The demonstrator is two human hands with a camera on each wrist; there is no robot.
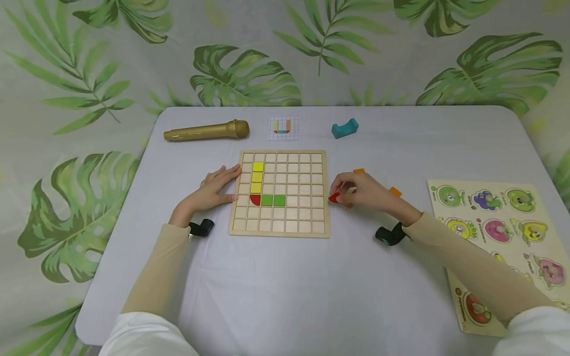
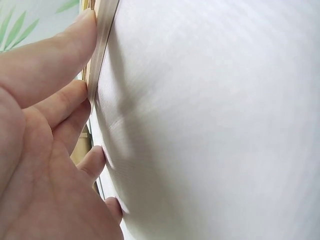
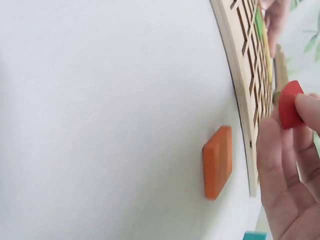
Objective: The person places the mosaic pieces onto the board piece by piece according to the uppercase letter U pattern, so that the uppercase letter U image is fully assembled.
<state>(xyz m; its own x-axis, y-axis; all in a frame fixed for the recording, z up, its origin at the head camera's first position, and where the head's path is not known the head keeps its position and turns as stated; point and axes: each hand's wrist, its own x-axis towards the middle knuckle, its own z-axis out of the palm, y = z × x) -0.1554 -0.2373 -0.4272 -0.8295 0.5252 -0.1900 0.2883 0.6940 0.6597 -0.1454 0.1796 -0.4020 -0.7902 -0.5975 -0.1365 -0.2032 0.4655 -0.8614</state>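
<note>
A square wooden grid board (image 1: 307,225) lies in the middle of the table. A column of three yellow tiles (image 1: 257,177) stands in its cells, with a red rounded tile (image 1: 255,200) below and two green tiles (image 1: 273,200) to the right of that. My left hand (image 1: 211,190) touches the board's left edge with fingers extended. Just off the right edge, my right hand (image 1: 362,192) pinches another red rounded tile (image 3: 289,105) between thumb and fingers. Orange tiles (image 1: 395,191) lie around that hand, partly hidden by it; one orange tile (image 3: 217,162) shows whole in the right wrist view.
Behind the board are a gold microphone (image 1: 207,131), a small card (image 1: 284,137) printed with a coloured U pattern on a grid, and a teal curved object (image 1: 345,129). A fruit picture board (image 1: 478,254) lies at the right, partly under the right forearm.
</note>
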